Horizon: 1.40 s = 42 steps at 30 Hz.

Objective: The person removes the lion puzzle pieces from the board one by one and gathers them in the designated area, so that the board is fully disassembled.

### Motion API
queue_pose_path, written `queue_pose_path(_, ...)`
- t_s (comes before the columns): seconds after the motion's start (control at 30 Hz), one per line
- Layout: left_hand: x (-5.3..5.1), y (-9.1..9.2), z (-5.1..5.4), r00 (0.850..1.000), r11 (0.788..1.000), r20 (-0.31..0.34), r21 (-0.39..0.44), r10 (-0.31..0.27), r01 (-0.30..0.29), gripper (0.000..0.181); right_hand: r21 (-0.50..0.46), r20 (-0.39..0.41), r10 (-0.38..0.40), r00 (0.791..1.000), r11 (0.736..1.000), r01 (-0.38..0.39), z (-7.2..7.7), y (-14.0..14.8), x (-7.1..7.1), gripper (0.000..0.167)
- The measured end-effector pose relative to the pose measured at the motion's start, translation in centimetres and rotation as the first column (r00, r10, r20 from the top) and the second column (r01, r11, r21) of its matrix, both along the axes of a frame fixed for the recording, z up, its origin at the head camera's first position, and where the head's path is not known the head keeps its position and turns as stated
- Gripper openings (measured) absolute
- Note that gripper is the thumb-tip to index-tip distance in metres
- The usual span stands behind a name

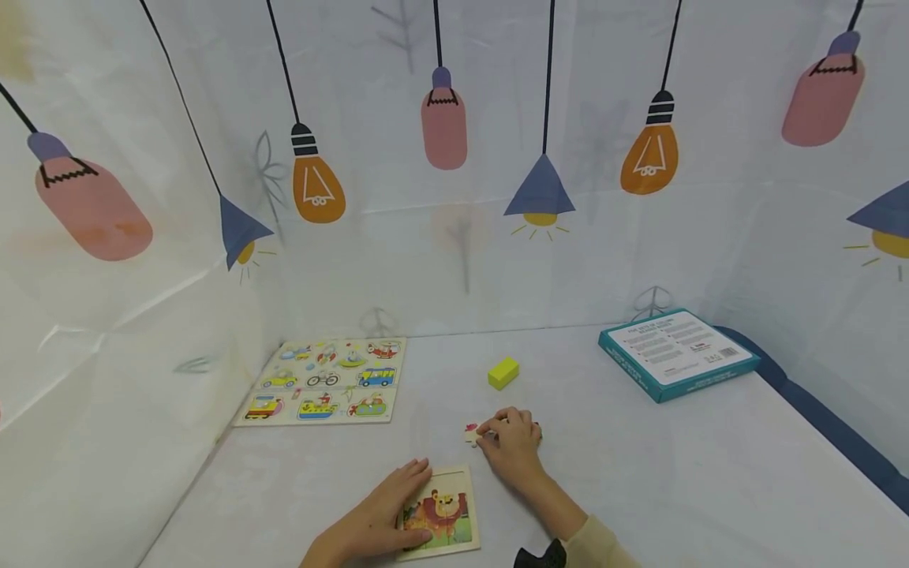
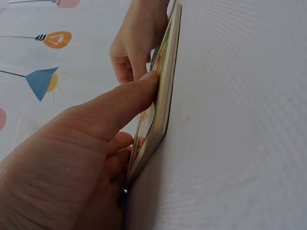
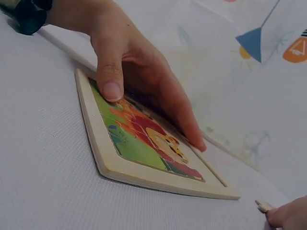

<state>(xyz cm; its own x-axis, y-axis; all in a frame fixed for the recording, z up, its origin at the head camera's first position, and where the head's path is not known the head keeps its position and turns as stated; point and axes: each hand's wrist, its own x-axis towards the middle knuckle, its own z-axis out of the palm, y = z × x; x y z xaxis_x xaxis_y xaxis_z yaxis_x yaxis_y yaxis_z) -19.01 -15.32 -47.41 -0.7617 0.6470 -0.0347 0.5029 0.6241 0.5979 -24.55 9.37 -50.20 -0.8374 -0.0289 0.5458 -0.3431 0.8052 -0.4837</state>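
Note:
In the head view a wooden lion puzzle point(image 1: 443, 513) in a pale frame lies on the near part of the table. My left hand point(image 1: 379, 517) holds it at its left side, thumb on the picture and fingers along the edge. The right wrist view shows the same thumb on the green part of the lion puzzle point(image 3: 139, 148). Beyond the puzzle, my right hand point(image 1: 513, 446) pinches a small pale puzzle piece point(image 1: 472, 433) with printed marks, close to the tabletop. In the right wrist view this thin piece point(image 3: 261, 206) shows at the fingertips; its far part is hidden.
A yellow block point(image 1: 503, 373) sits behind my right hand. At the back left lies a vehicle peg board point(image 1: 323, 383). A teal and white box point(image 1: 678, 355) lies at the back right. A white curtain point(image 1: 398, 260) printed with lamps surrounds the table.

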Motion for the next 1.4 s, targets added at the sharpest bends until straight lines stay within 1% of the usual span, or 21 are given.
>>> queue_pose_path(0.17, 0.0, 0.0, -0.1, 1.000, 1.000, 0.018, 0.000, 0.024, -0.024, 0.084, -0.003, 0.002, 0.004, 1.000, 1.000, -0.004, 0.2, 0.0, 0.0, 0.009)
queue_pose_path(0.33, 0.0, 0.0, -0.2, 0.998, 0.999, 0.046, 0.000, 0.034, -0.034, 0.085, -0.009, 0.000, -0.003, 1.000, 1.000, 0.003, 0.2, 0.0, 0.1, 0.010)
queue_pose_path(0.43, 0.0, 0.0, -0.2, 0.999, 1.000, 0.041, 0.008, 0.027, -0.027, 0.085, -0.017, -0.008, -0.020, 1.000, 1.000, 0.020, 0.2, 0.0, 0.1, 0.011)
queue_pose_path(0.6, 0.0, 0.0, -0.2, 1.000, 1.000, 0.009, 0.019, 0.013, -0.013, 0.084, -0.017, -0.014, -0.048, 0.999, 0.999, 0.048, 0.3, 0.0, 0.1, 0.014)
queue_pose_path(0.7, -0.1, 0.1, -0.3, 1.000, 1.000, 0.007, 0.027, 0.012, -0.012, 0.086, -0.027, -0.013, -0.046, 0.999, 0.999, 0.046, 0.3, 0.0, 0.1, 0.014)
queue_pose_path(0.83, -0.1, 0.0, -0.4, 1.000, 0.999, 0.001, 0.030, 0.016, -0.016, 0.096, -0.038, -0.035, -0.021, 0.999, 0.999, 0.019, 0.1, -0.1, 0.1, 0.009)
queue_pose_path(0.93, 0.0, 0.0, -0.5, 1.000, 1.000, -0.025, 0.028, 0.015, -0.014, 0.104, -0.035, -0.058, 0.007, 0.998, 0.999, -0.009, 0.0, -0.4, 0.3, 0.008)
queue_pose_path(1.03, 0.0, -0.1, -0.6, 0.998, 1.000, -0.055, 0.028, 0.006, -0.004, 0.106, -0.015, -0.097, 0.042, 0.994, 0.999, -0.044, -0.1, -0.8, 0.6, 0.011)
queue_pose_path(1.13, 0.0, -0.1, -0.6, 0.998, 1.000, -0.068, 0.025, 0.000, 0.001, 0.106, -0.001, -0.125, 0.082, 0.989, 0.997, -0.083, -0.2, -1.2, 0.8, 0.015)
queue_pose_path(1.27, -0.1, -0.1, -0.7, 0.998, 1.000, -0.069, 0.021, -0.003, 0.005, 0.105, 0.001, -0.130, 0.160, 0.979, 0.987, -0.161, -0.2, -1.5, 1.2, 0.018)
queue_pose_path(1.33, -0.1, -0.1, -0.7, 0.998, 1.000, -0.058, 0.019, -0.001, 0.003, 0.104, -0.002, -0.136, 0.227, 0.964, 0.973, -0.229, -0.2, -1.5, 1.4, 0.019)
queue_pose_path(1.4, -0.1, -0.1, -0.7, 0.999, 1.000, -0.048, 0.015, 0.000, 0.001, 0.103, 0.008, -0.146, 0.303, 0.942, 0.952, -0.305, -0.2, -1.5, 1.6, 0.019)
